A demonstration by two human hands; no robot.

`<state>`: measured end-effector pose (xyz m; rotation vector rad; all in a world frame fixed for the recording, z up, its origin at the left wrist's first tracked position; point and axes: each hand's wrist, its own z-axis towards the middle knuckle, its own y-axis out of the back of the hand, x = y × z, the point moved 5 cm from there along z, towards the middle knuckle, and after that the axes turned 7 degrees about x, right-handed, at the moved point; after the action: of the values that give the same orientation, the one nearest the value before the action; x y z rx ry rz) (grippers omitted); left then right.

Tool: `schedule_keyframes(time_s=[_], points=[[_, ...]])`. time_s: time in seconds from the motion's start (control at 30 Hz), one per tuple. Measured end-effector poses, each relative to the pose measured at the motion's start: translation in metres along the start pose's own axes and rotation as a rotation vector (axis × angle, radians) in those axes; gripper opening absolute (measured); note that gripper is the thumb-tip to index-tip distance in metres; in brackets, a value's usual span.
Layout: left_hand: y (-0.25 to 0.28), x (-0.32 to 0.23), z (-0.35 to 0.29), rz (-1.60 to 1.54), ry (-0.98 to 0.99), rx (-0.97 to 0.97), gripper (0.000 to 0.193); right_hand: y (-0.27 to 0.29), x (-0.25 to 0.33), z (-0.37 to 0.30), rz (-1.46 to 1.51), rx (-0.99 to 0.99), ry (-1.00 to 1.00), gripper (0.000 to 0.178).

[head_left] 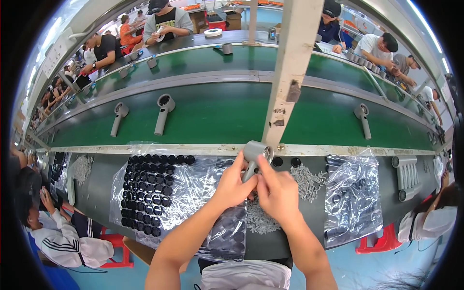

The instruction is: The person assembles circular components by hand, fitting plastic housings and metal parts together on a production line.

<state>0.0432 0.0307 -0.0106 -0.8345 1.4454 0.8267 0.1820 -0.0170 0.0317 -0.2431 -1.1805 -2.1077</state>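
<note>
We find the grey housing (253,150) above the desk (315,218), gripped by the left hand (233,183); whether the right hand (279,191) grips or merely touches it, we cannot tell. A loosened left-hand hold could drop it among the loose grey pieces (262,222)

Bright strip lighting (424,24) above the green conveyor belt (217,116); specular glare on plastic sheeting (193,188) before it; fisheye curvature bows its ends.

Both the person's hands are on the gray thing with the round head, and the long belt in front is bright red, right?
Not quite: the long belt is green, as the head view shows. The left hand and right hand are on the gray thing.
</note>
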Motion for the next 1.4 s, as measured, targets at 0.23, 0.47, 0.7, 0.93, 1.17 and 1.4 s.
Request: schedule_keyframes(time_s=[0.23,0.47,0.7,0.93,1.17,1.4], points=[[0.012,0.020,0.017,-0.305,-0.114,0.011,0.062,-0.019,0.009,-0.001,0.141,0.115,-0.018,0.052],[0.015,0.008,0.015,-0.478,0.016,0.112,0.052,-0.005,0.027,0.012,0.284,-0.072,-0.004,0.033],[0.023,0.053,0.029,-0.723,0.022,0.222,0.059,-0.089,0.135,0.068,0.190,0.423,0.520,0.012],[0.017,0.011,0.013,-0.696,0.062,0.318,0.044,-0.187,0.180,0.050,-0.075,0.883,0.660,0.011],[0.020,0.021,0.015,-0.698,0.042,0.294,0.042,-0.190,0.181,0.056,0.104,0.938,0.573,0.011],[0.022,0.071,0.030,-0.887,-0.034,0.326,0.058,-0.131,0.119,0.099,1.534,0.972,-0.512,0.018]])
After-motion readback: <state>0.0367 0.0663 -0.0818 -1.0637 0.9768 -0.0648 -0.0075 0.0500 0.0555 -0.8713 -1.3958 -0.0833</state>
